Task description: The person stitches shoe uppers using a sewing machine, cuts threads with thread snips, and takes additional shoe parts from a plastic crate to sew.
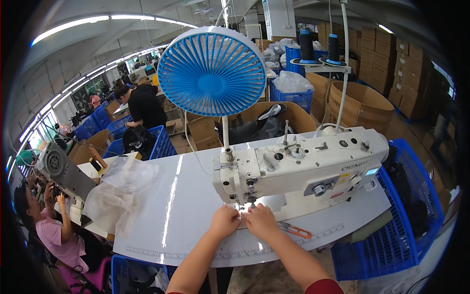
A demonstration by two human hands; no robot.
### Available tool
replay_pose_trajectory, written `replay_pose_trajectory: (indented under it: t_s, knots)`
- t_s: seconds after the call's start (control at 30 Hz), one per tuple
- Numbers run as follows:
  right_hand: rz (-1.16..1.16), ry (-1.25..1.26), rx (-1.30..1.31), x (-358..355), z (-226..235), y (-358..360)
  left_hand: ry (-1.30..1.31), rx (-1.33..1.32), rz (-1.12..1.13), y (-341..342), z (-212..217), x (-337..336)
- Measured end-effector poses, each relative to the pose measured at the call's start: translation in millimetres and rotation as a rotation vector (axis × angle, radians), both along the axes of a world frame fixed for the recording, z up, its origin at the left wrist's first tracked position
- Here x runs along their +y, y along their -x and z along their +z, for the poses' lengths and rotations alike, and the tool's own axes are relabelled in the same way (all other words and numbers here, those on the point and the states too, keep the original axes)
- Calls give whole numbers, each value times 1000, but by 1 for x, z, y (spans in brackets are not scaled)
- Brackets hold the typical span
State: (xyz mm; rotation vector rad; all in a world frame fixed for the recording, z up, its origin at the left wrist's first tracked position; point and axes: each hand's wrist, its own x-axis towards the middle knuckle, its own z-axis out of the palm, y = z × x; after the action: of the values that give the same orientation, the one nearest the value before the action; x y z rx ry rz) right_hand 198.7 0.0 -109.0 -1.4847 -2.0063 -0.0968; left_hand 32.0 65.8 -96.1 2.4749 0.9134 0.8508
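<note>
1. Head view shows the left hand (224,221) and the right hand (260,220) side by side on the white table (186,206), just under the needle of the white sewing machine (298,166).
2. Both hands lie knuckles up with the fingers curled down; I cannot tell if they grip or only press.
3. The workpiece under the fingertips is almost hidden; it seems pale, thin and flat, probably soft and light, so it is better held flat near its edges.
4. Orange thread snips (295,229) lie just right of the right hand.
5. A blue fan (211,72) stands behind, and crumpled plastic bags (120,193) lie on the table's left.
</note>
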Motion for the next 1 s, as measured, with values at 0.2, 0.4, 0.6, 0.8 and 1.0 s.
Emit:
replay_pose_trajectory:
  t_s: [0.2, 0.4, 0.6, 0.8, 1.0]
  knots:
    - [-23, 51, -1, 9, -12, 7, 248, 235, 542, -4, -6, 32]
    - [-27, 103, 163, -62, 6, -29, 150, 50, 524, -9, -12, 49]
    - [-604, 73, 698, -232, 41, -212, -130, 88, 372, -15, 2, -33]
    - [-1387, -110, 412, -319, 73, -434, -120, 322, -472, -106, 22, -143]
    - [-1449, 704, 356, -265, 58, -535, -205, 363, -306, -128, 22, -161]
